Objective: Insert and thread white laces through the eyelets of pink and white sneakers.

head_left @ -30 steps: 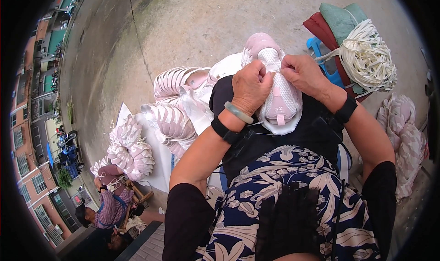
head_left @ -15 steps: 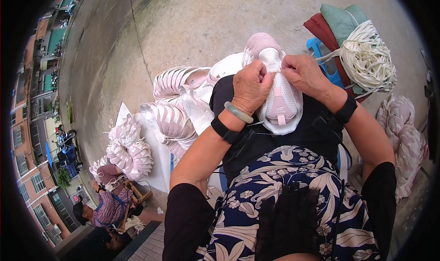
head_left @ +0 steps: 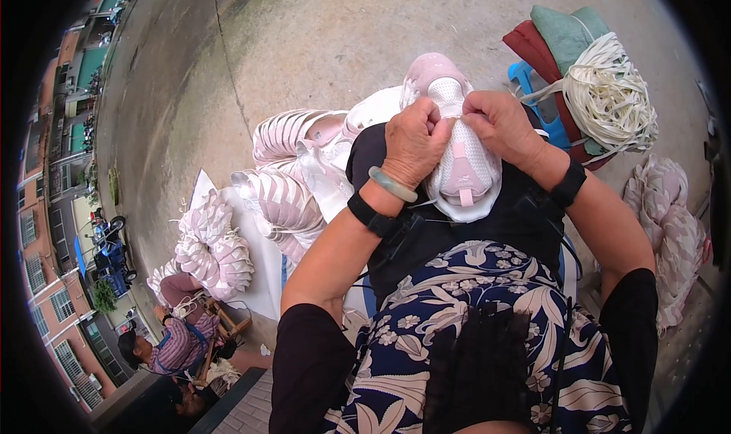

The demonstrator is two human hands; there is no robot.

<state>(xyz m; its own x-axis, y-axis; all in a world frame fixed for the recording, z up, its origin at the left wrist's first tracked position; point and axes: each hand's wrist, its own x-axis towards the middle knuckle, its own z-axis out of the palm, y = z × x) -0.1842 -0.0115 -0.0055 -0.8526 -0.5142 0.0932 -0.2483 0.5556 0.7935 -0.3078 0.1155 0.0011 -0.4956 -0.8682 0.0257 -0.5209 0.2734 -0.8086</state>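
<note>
as the pink shoe upper [head_left: 461, 167] lies toe-forward — left hand [head_left: 415, 139] and right hand [head_left: 504, 126] pinch its middle

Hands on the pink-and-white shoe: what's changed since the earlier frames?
The right hand has shifted slightly left, bringing its fingertips closer to those of the left hand. No new grasp or release is visible. Both stay pinched over the shoe; the bundle of white laces stays put.
</note>
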